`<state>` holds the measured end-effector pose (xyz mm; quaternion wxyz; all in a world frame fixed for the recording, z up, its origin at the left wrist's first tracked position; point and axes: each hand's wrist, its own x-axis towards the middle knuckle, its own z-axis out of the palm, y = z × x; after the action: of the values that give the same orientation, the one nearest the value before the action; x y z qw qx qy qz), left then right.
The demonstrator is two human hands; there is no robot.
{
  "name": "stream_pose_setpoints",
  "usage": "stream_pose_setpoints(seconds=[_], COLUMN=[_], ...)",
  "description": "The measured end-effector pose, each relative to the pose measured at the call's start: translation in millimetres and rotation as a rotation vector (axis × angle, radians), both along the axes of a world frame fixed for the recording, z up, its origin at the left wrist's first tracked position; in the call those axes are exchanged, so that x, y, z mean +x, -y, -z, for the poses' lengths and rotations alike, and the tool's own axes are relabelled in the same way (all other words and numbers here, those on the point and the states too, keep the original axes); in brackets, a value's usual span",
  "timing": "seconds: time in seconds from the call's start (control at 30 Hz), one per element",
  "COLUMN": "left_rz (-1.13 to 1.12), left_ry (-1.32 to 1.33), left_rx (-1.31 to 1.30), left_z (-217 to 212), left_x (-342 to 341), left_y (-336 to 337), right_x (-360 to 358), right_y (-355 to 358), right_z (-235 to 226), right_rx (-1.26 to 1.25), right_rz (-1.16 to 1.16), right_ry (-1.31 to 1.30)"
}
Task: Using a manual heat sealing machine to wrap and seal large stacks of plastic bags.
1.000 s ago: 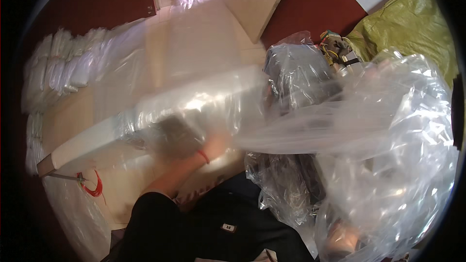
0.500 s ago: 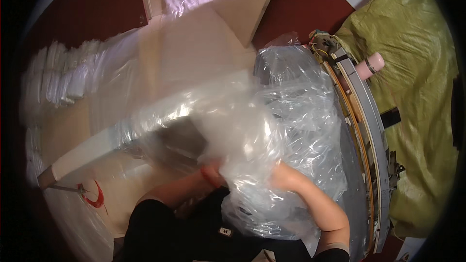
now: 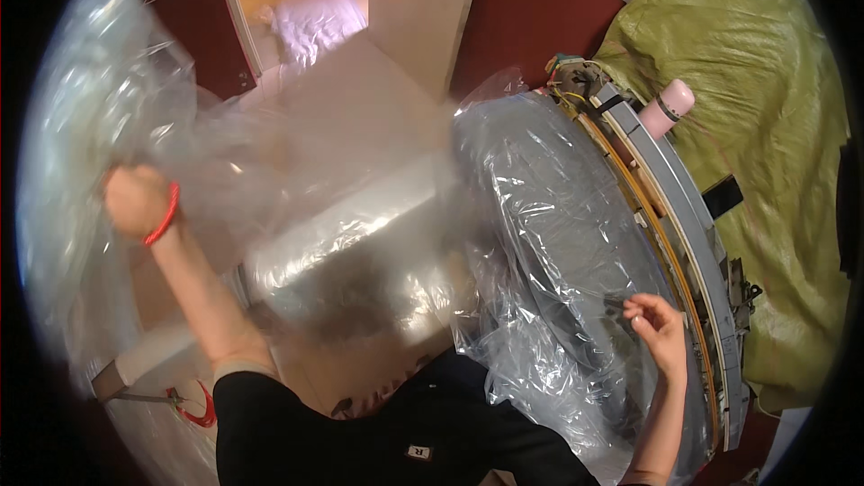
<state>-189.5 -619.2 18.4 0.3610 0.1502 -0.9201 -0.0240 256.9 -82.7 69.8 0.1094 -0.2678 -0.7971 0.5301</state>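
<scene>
My left hand (image 3: 137, 204), with a red bracelet on the wrist, reaches far out to the left. It is closed in a fist on a bunched sheet of clear plastic film (image 3: 108, 81), which is blurred by motion. My right hand (image 3: 658, 331) is over the right end of the bench, fingers loosely curled and apart, close to the film. Beneath it lies a pile of clear plastic bags (image 3: 558, 207) along the grey-edged machine bar. Shiny film (image 3: 360, 225) also stretches across the middle, partly blurred.
A long curved machine bar (image 3: 670, 189) with wiring runs down the right side. A pink bottle (image 3: 667, 108) and a dark phone (image 3: 723, 196) lie beside it on a yellow-green sheet (image 3: 774, 126). Red-handled scissors or pliers (image 3: 200, 409) lie at lower left. A doorway stands at the back.
My left hand has swung from the middle out to the far left, drawing film along. My right hand has moved from the middle bunch of film to the right.
</scene>
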Motion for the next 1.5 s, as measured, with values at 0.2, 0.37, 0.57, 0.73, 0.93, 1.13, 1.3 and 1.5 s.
stream_pose_setpoints(seconds=[0.2,0.37,0.57,0.73,0.93,1.13,1.3,1.5], left_rz=[0.770,1.414,1.412,1.027,0.966,1.344,1.249,1.123], left_ry=[0.500,0.652,0.711,0.626,0.455,0.188,0.253,0.271], left_rx=[-0.375,0.012,1.212,1.399,0.715,0.119,-0.002,0.138], left_z=[26,52,74,148,273,249,246,246], left_x=[-156,-78,-54,-37,-15,27,28,23], left_y=[-288,-445,-349,-269,-228,-288,-298,-237], right_x=[7,12,40,33,16,15,18,26], right_y=[25,42,25,20,28,34,35,32], right_z=[13,5,7,17,21,20,21,25], right_rx=[0.030,0.070,0.079,0.033,0.073,0.075,0.091,0.080], right_rz=[-0.165,-0.264,-0.149,-0.087,-0.167,-0.164,-0.184,-0.176], right_ry=[0.121,0.185,0.181,0.200,0.204,0.194,0.200,0.185])
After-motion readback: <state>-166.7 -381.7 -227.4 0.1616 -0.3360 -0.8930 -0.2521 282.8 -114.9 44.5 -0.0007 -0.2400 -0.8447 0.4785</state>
